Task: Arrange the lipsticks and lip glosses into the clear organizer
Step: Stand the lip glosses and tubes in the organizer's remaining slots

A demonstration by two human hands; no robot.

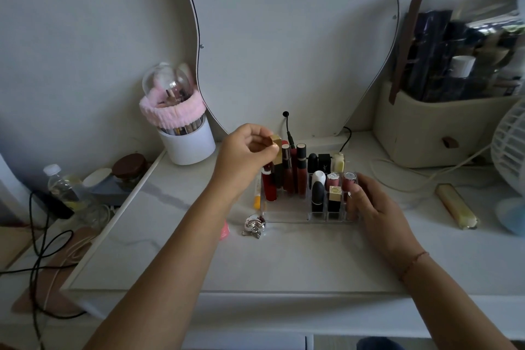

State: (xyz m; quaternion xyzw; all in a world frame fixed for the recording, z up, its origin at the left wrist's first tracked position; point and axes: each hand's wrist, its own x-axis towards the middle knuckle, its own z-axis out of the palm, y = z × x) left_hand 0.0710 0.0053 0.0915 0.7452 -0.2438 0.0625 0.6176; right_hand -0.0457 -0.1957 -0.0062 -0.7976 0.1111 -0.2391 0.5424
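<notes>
The clear organizer [287,214] stands on the white vanity top, holding several upright lipsticks and lip glosses. My left hand [244,156] pinches the top of a gold-capped tube [277,150] at the organizer's back left corner, beside tall dark red glosses [289,170]. A red gloss [269,186] stands at the left. My right hand [372,202] rests against the organizer's right side, fingers by a pink lipstick [349,180]. Black bullet lipsticks [317,196] and a gold-cased one [334,197] fill the front cells.
A silver keyring charm [254,225] and a pink item [224,229] lie left of the organizer. A white brush holder [186,140] stands back left, a beige bag [434,133] and white fan [508,148] at right, a yellow tube [456,209] on the top.
</notes>
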